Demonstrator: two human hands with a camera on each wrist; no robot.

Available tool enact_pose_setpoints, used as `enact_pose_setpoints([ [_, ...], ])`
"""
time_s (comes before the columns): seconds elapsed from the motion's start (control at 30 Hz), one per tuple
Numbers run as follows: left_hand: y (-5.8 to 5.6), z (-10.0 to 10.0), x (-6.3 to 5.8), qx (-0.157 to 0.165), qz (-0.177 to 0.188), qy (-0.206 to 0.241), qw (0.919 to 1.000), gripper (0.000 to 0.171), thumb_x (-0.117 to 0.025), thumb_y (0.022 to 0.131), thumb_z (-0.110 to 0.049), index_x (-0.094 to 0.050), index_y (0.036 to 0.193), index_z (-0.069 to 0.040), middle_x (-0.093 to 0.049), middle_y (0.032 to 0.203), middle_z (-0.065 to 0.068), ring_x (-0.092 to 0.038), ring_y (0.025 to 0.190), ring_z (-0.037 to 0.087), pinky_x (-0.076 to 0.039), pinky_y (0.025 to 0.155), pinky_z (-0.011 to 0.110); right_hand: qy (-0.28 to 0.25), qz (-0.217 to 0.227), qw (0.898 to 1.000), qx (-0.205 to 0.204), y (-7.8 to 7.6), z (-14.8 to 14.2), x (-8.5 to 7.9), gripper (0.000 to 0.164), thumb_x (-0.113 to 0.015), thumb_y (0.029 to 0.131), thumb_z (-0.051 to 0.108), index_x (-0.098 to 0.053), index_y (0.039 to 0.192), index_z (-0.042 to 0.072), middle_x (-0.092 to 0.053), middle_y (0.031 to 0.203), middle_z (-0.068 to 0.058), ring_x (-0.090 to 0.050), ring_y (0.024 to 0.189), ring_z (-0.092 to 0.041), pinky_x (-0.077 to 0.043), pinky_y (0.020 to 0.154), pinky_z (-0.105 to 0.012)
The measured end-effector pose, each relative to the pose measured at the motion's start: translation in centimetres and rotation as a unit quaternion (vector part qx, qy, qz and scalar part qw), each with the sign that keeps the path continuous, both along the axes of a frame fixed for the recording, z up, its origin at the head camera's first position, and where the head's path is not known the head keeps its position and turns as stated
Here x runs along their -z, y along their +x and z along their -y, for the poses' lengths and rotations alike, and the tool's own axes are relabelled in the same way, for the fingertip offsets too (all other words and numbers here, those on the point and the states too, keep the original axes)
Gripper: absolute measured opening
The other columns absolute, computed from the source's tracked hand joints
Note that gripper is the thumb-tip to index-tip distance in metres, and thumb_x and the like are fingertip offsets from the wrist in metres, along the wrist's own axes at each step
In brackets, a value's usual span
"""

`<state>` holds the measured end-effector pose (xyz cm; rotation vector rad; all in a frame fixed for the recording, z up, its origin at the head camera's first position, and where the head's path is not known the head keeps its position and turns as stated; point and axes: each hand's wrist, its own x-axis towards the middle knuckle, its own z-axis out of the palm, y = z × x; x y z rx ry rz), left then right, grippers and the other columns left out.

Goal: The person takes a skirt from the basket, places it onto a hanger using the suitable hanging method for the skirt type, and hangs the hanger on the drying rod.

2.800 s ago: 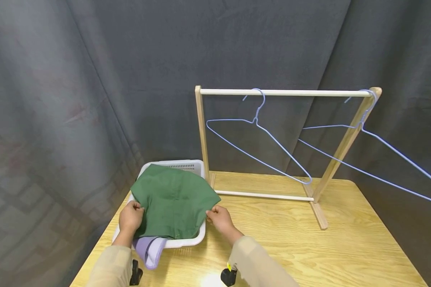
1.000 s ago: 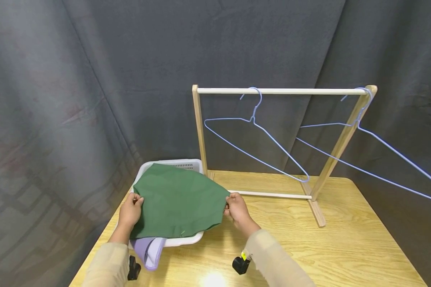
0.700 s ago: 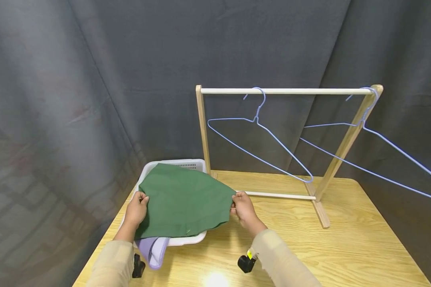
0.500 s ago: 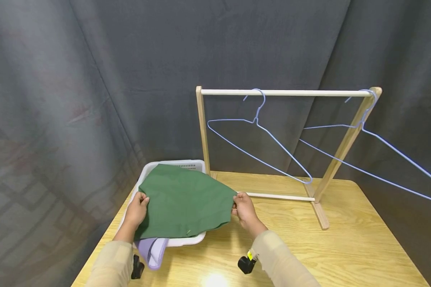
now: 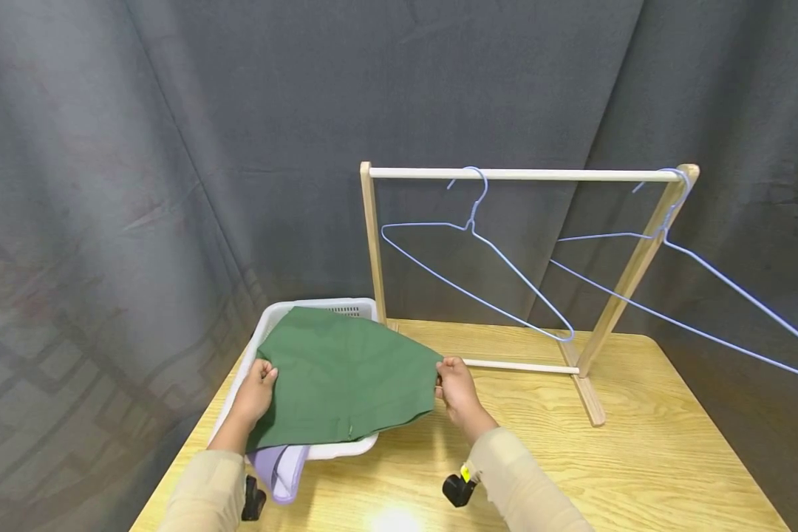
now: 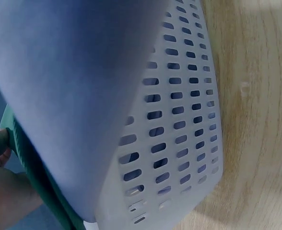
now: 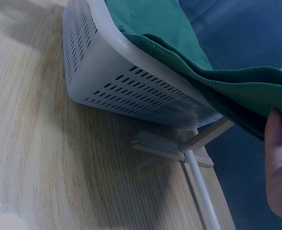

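A green garment (image 5: 346,377) lies spread over the white basket (image 5: 366,446), with a seam down its middle. It could be a skirt or shorts; the frames do not settle which. My left hand (image 5: 253,391) pinches its left edge at the basket's left side. On the other side, my right hand (image 5: 459,391) grips the right edge, which is drawn out past the basket rim over the table. Two cloth layers part along the near edge in the right wrist view, with the right thumb (image 7: 275,139) against them. Purple cloth (image 5: 281,473) hangs over the basket's front rim.
Behind to the right stands a wooden rack (image 5: 371,244) with a white top bar (image 5: 539,175). From it hang two blue wire hangers, one near the middle (image 5: 499,251) and one at the right end (image 5: 725,279). Grey curtains (image 5: 292,148) enclose the wooden table (image 5: 638,458).
My right hand has moved right from the basket's edge, drawing the garment's right side out over the table. The left hand has shifted slightly right and keeps its pinch.
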<state>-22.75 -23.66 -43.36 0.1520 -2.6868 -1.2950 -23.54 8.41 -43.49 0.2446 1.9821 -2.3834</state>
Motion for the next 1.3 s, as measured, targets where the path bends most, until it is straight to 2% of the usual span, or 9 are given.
enact_pose_setpoints([
  [0.17,-1.7,2.1,3.7,0.05,-0.052,0.066,0.9953,0.016,-0.044,0.09,-0.019,-0.036,0.083,-0.007,-0.039,0.075,0.008,-0.039,0.072,0.025,-0.029,0.061,0.029,-0.005,0.0,1.0,0.0,0.0,-0.3,-0.2,0.007,-0.032,0.092,0.004,-0.034,0.095,-0.002,-0.037,0.074,-0.006,-0.037,0.06,-0.009,-0.034,0.047,-0.016],
  [0.27,-2.2,3.0,5.0,0.069,-0.057,0.099,0.991,0.02,-0.046,0.089,-0.024,-0.037,0.081,-0.008,-0.04,0.075,0.008,-0.038,0.071,0.024,-0.028,0.061,0.029,-0.009,-0.004,1.0,-0.001,0.0,-0.5,-0.4,0.008,-0.031,0.092,0.004,-0.034,0.096,-0.002,-0.036,0.074,-0.005,-0.036,0.06,-0.009,-0.032,0.046,-0.015],
  [0.37,-1.8,2.7,4.5,0.057,-0.021,0.116,0.9913,0.019,-0.045,0.09,-0.021,-0.037,0.082,-0.006,-0.042,0.08,0.009,-0.038,0.073,0.023,-0.029,0.062,0.029,-0.012,-0.006,1.0,-0.001,0.1,-0.5,-0.6,0.007,-0.032,0.092,0.004,-0.034,0.095,-0.002,-0.036,0.073,-0.005,-0.035,0.06,-0.009,-0.032,0.046,-0.014],
  [0.47,-0.6,1.8,2.4,0.044,0.05,0.146,0.987,0.017,-0.042,0.091,-0.014,-0.035,0.082,-0.001,-0.039,0.081,0.011,-0.038,0.073,0.021,-0.03,0.063,0.03,-0.011,-0.009,1.0,-0.002,0.1,-0.6,-0.7,0.007,-0.032,0.092,0.004,-0.035,0.094,-0.002,-0.037,0.073,-0.005,-0.036,0.059,-0.009,-0.032,0.046,-0.014],
  [0.67,0.4,1.2,1.0,0.034,0.157,0.276,0.9478,0.014,-0.042,0.091,-0.011,-0.037,0.078,-0.008,-0.035,0.071,0.001,-0.042,0.063,0.012,-0.037,0.06,0.026,-0.02,-0.004,1.0,0.007,0.0,-0.8,-0.7,0.006,-0.033,0.092,0.004,-0.035,0.093,-0.001,-0.038,0.071,-0.003,-0.037,0.058,-0.007,-0.031,0.045,-0.014],
  [0.77,0.5,1.3,0.9,0.045,0.161,0.295,0.9406,0.015,-0.044,0.09,-0.011,-0.039,0.076,-0.011,-0.036,0.067,-0.001,-0.043,0.062,0.011,-0.038,0.059,0.025,-0.021,-0.002,1.0,0.007,0.0,-0.8,-0.7,0.006,-0.033,0.092,0.004,-0.036,0.093,-0.001,-0.038,0.071,-0.003,-0.037,0.058,-0.007,-0.031,0.045,-0.014],
  [0.93,0.3,1.2,0.7,0.058,0.156,0.291,0.942,0.014,-0.051,0.087,-0.018,-0.043,0.078,-0.012,-0.042,0.068,-0.003,-0.045,0.063,0.01,-0.039,0.06,0.026,-0.016,-0.002,1.0,0.013,-0.1,-1.0,-0.9,0.007,-0.035,0.091,0.003,-0.038,0.092,-0.003,-0.04,0.07,-0.003,-0.038,0.056,-0.007,-0.032,0.045,-0.014],
  [1.07,0.0,0.9,0.4,0.045,0.131,0.297,0.9447,0.013,-0.055,0.084,-0.018,-0.045,0.082,-0.011,-0.043,0.069,-0.003,-0.045,0.063,0.01,-0.04,0.059,0.026,-0.011,0.002,1.0,0.026,-0.3,-1.3,-1.0,0.008,-0.037,0.09,0.003,-0.039,0.094,-0.004,-0.041,0.066,-0.002,-0.038,0.052,-0.005,-0.032,0.043,-0.013],
  [1.3,0.1,0.0,-0.3,0.025,0.095,0.335,0.9371,0.013,-0.055,0.083,-0.008,-0.043,0.08,-0.013,-0.045,0.065,-0.005,-0.046,0.058,0.007,-0.04,0.055,0.023,-0.01,0.008,0.999,0.045,-0.2,-1.6,-0.9,0.013,-0.039,0.088,0.001,-0.036,0.1,-0.005,-0.04,0.062,0.0,-0.037,0.047,-0.002,-0.032,0.039,-0.011],
])
